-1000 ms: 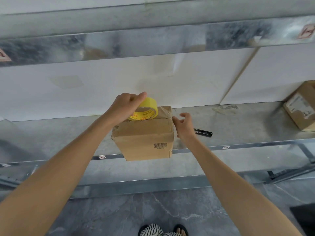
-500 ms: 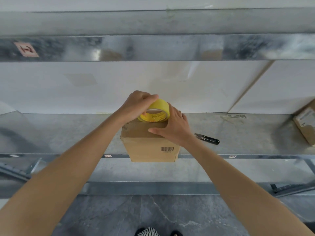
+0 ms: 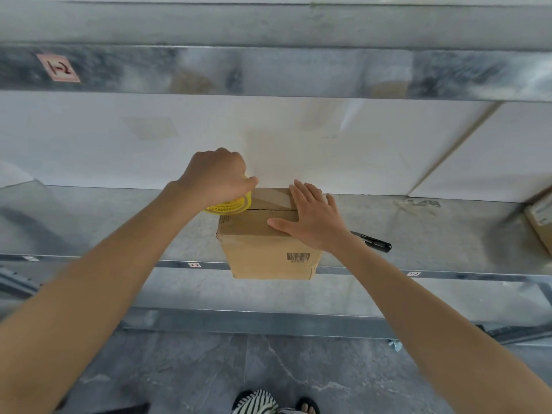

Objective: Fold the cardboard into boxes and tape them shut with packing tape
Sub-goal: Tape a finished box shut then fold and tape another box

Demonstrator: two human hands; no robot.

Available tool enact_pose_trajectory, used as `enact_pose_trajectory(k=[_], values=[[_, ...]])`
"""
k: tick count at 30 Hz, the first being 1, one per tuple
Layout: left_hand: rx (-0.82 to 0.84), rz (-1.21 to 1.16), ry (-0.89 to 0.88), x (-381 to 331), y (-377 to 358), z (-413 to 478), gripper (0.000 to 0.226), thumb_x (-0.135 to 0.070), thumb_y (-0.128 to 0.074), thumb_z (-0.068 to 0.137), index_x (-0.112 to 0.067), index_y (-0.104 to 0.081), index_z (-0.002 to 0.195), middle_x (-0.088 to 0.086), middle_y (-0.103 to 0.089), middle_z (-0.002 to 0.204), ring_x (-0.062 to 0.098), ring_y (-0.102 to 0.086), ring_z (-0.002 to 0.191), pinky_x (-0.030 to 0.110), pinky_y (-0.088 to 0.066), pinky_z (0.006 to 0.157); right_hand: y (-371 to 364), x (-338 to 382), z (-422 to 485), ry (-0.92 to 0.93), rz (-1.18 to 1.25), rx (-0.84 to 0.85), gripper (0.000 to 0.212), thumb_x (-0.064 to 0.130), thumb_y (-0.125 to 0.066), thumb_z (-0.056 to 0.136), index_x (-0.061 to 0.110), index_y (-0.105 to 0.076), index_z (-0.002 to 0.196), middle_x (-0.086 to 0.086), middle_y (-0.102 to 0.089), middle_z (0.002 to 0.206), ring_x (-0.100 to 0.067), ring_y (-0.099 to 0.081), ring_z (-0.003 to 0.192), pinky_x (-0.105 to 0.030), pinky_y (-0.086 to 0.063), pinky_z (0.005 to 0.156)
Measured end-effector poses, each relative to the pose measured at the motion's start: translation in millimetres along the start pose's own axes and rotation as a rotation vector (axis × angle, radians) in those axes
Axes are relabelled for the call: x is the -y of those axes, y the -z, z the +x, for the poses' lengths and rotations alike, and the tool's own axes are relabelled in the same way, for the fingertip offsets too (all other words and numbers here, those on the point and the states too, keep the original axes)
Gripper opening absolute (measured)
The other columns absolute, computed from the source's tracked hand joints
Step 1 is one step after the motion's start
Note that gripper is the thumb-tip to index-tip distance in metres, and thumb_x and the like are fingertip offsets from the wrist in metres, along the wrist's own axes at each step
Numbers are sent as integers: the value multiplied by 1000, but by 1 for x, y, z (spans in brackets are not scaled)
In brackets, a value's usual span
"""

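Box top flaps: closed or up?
Closed. The flaps of the box lie flat, meeting at a seam; the right hand presses on them, the left hand holds the tape roll at the seam's end. Taped: cannot tell.

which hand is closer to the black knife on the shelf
Right. The right hand lies flat on the box, just left of the knife; the left hand grips the tape roll at the box's left edge.

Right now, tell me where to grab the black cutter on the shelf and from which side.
Pinch the black cutter across its narrow body near the middle, coming from above and the right: it lies flat on the shelf, and the right hand hides its left end.
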State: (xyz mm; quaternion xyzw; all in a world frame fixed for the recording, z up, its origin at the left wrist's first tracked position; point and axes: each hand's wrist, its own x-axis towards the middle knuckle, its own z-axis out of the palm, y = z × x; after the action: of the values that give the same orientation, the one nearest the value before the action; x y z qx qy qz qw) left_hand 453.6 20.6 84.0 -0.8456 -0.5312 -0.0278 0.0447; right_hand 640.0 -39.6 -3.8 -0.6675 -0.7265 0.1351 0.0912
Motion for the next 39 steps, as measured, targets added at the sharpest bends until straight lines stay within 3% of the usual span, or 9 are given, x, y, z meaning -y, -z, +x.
enact_pose_trajectory(k=[5,7,9,13,16,18,22,31,39], values=[[32,113,-38,-4,3,2,45,-46,-48,91,-12,-44,61,3,-45,66,27,-49,68,31,-32,63,1,1,-1,5,-57,42,93,75,-30,83,19,-3,152,7,3,160,-13,7,146,-49,-1,118],[24,50,-25,0,3,2,50,-52,-49,88,-8,-52,63,5,-53,66,26,-54,69,30,-33,61,2,1,0,2,-61,45,93,75,-29,83,19,-2,152,7,3,160,-12,7,146,-49,-1,118],[8,-121,50,12,3,-1,55,-58,-48,86,-7,-58,65,3,-59,65,24,-56,69,28,-33,58,1,1,0,-1,-61,47,93,76,-29,83,19,-2,152,7,4,160,-12,7,146,-50,-1,117],[16,-695,235,40,-6,-19,58,-60,-50,87,-12,-46,55,6,-51,55,21,-49,57,30,-37,63,1,0,0,-6,-64,42,93,75,-29,83,19,-2,152,7,3,160,-12,7,146,-50,-2,117],[-68,-865,283,45,-19,-28,64,-61,-54,82,-1,-47,60,9,-47,56,23,-57,64,30,-37,64,1,1,1,-4,-69,38,92,75,-30,83,20,-3,152,8,2,160,-12,6,146,-50,-3,117],[-117,-859,276,43,-21,-27,67,-60,-56,78,3,-43,61,12,-38,57,22,-48,59,30,-32,60,1,1,1,-3,-66,36,92,75,-30,83,20,-3,152,8,1,160,-12,5,146,-50,-4,117],[-128,-673,216,56,-17,-23,58,-45,-63,86,-12,-29,52,5,-25,52,18,-26,52,30,-24,54,1,1,1,-8,-64,32,92,76,-30,83,20,-4,152,8,0,159,-11,5,146,-49,-4,118],[-12,-396,262,71,-64,-35,58,-50,-60,85,-10,-37,49,6,-41,52,22,-41,53,29,-28,51,2,3,-1,-14,-84,43,91,75,-29,84,20,-4,152,8,1,160,-11,5,146,-47,-3,118],[-44,-378,305,63,-84,-41,59,-56,-51,88,-9,-40,53,9,-48,56,28,-49,61,30,-28,52,1,3,0,-10,-88,54,90,75,-28,84,21,-3,152,7,3,160,-11,7,146,-49,1,117]])
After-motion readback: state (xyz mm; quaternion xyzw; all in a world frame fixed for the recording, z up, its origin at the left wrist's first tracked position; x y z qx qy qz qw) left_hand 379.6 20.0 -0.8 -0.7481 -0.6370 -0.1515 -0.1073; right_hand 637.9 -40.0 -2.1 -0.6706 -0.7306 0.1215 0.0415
